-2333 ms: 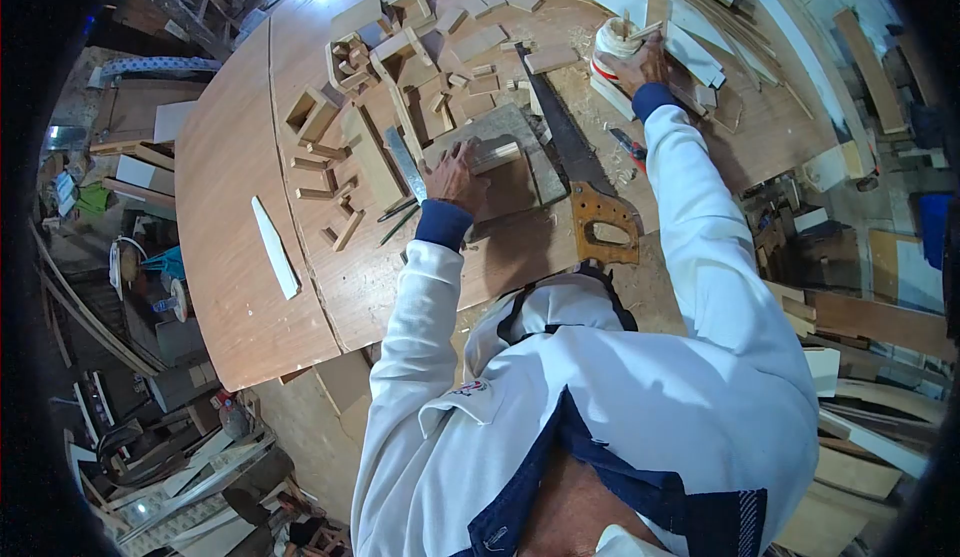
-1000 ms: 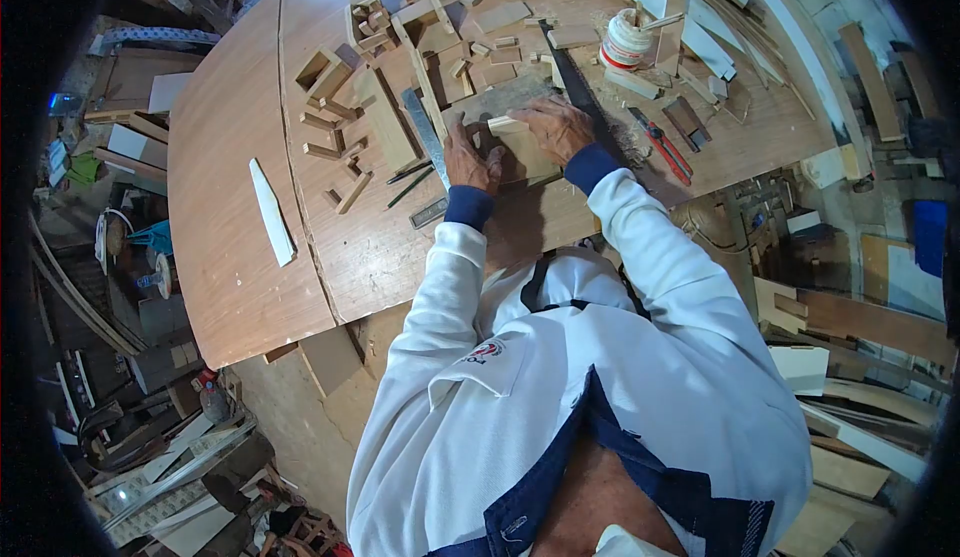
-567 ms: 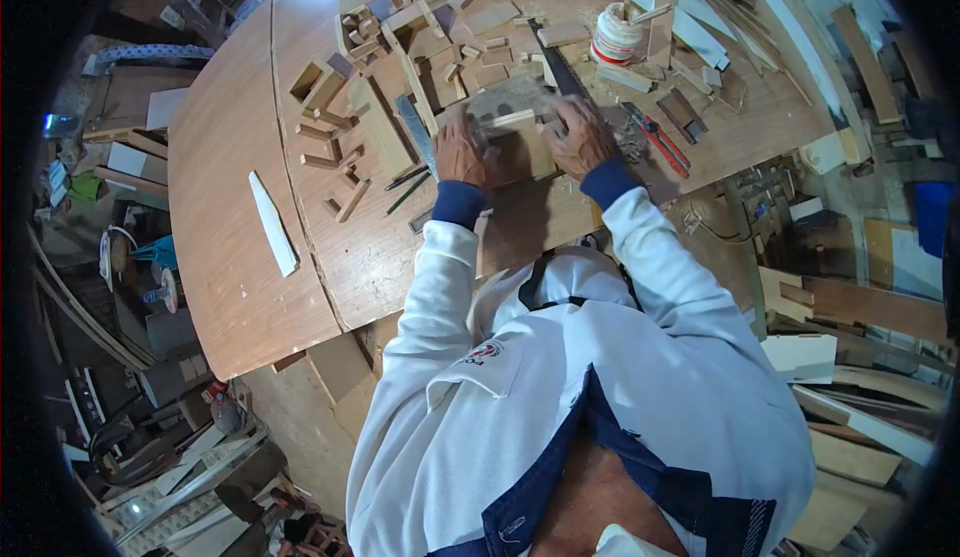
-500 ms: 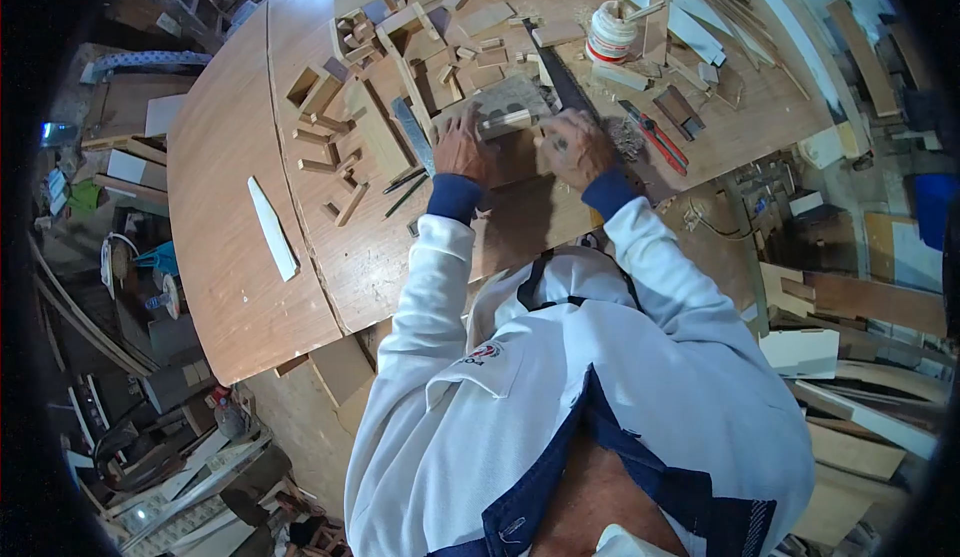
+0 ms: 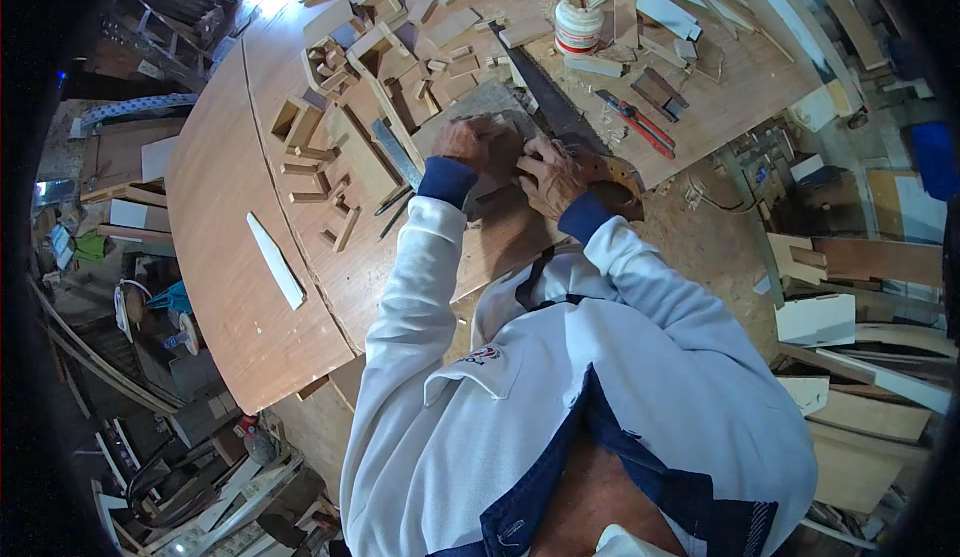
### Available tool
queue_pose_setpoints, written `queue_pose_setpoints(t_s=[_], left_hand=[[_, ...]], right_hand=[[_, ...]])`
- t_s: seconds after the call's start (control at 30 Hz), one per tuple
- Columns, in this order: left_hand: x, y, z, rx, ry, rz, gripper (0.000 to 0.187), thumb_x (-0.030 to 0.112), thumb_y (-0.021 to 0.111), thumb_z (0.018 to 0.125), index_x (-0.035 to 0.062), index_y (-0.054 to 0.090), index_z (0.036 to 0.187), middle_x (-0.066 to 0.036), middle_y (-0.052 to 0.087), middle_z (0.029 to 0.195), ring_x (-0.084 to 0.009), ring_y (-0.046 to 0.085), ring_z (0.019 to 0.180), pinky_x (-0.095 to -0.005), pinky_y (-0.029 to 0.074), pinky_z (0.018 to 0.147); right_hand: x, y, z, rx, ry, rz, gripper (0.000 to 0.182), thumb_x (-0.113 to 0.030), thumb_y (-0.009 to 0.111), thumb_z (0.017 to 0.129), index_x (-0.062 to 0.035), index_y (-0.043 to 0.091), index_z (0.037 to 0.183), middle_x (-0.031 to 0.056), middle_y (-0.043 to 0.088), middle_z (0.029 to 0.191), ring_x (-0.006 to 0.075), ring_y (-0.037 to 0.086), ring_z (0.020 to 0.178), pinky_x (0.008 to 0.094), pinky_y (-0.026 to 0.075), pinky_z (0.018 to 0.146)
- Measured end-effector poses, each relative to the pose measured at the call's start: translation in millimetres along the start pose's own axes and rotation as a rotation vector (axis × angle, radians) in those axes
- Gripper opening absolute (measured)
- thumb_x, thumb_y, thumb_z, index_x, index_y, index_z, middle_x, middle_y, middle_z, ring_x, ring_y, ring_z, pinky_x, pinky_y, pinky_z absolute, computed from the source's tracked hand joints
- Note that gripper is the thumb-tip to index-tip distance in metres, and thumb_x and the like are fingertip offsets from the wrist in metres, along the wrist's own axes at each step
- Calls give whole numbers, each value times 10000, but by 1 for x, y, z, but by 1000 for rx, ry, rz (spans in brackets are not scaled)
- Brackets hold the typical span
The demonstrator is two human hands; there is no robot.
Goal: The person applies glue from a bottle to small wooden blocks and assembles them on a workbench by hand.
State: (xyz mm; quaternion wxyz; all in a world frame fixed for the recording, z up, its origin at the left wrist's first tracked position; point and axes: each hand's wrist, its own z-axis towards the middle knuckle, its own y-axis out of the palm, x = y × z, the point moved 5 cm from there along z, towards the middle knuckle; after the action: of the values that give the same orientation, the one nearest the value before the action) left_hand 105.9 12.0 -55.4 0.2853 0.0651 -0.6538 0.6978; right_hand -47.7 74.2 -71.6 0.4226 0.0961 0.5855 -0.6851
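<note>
In the head view, the left hand (image 5: pixel 467 145) has its fingers bent and drawn close together over a wooden piece (image 5: pixel 507 149), which lies between the two hands and is partly hidden by them; whether those fingers pinch it or only press on it, I cannot tell. The right hand (image 5: pixel 550 177) stands near the left, fingers bent and slightly spread, their tips toward the same piece, and its grip cannot be made out either. Just beyond the fingers of both hands lies a flat grey slab (image 5: pixel 490 100). A handsaw (image 5: pixel 545 92) slants past the right fingers, its blade running away beyond them and its wooden handle just beside the right wrist. Farther to the right of those fingers lie a red-handled tool (image 5: pixel 645 127) and a small brown wooden block (image 5: pixel 660 94); well beyond them stands a white jar (image 5: pixel 578 27) with a red band and sticks in its mouth. Just left of the left fingers is a metal strip (image 5: pixel 397 154), then a long board (image 5: pixel 362 155), with small wooden pieces beyond. A white tapered piece (image 5: pixel 275 260) lies well apart, farther left on the tabletop (image 5: pixel 215 207).
</note>
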Motion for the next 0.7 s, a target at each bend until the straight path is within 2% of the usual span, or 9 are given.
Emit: queue_pose_setpoints(t_s=[0.2,0.33,0.5,0.53,0.6,0.63,0.7], left_hand=[[2,-1,-2,-21,-54,18,205,227,588,775,158,684,943,-150,657,901,-351,615,841,-421,498,746],[-3,2,-1,13,-35,11,220,227,588,774,151,675,961,-150,657,907,-349,617,846,-425,497,751],[-20,19,1,-92,-5,97,299,228,575,774,174,633,1062,-149,639,986,-345,586,935,-423,478,804],[-19,20,1,-92,-2,97,299,228,575,774,174,633,1062,-149,639,986,-345,586,935,-423,478,804],[-14,16,-2,20,35,71,213,147,528,784,135,673,940,-127,646,954,-354,583,890,-410,473,806],[-15,16,-1,21,37,71,213,147,528,784,135,673,940,-127,646,954,-354,583,890,-410,473,806],[-20,19,-1,-79,-25,100,301,217,558,780,181,624,1071,-151,631,979,-345,574,953,-432,470,812]], right_hand=[[0,0,1,15,-22,32,158,-115,661,697,-69,624,844,103,495,1000,306,481,947,404,423,813],[1,-1,0,33,-16,10,161,-121,661,693,-63,622,837,101,494,993,302,478,940,403,418,810],[0,-1,-1,36,-49,15,183,-140,667,698,-61,621,857,97,493,995,291,466,934,399,406,820],[0,-3,0,38,-48,13,183,-140,667,698,-61,621,857,97,493,995,291,466,934,399,406,820],[-1,-6,2,-11,-83,2,195,-178,648,736,-64,627,894,99,512,989,296,504,926,400,431,807],[0,-11,4,-9,-83,0,195,-178,648,736,-64,627,894,99,512,989,296,504,926,400,431,807],[9,-18,13,-40,1,127,222,-219,623,773,-62,630,930,121,558,959,311,553,909,406,462,788]])
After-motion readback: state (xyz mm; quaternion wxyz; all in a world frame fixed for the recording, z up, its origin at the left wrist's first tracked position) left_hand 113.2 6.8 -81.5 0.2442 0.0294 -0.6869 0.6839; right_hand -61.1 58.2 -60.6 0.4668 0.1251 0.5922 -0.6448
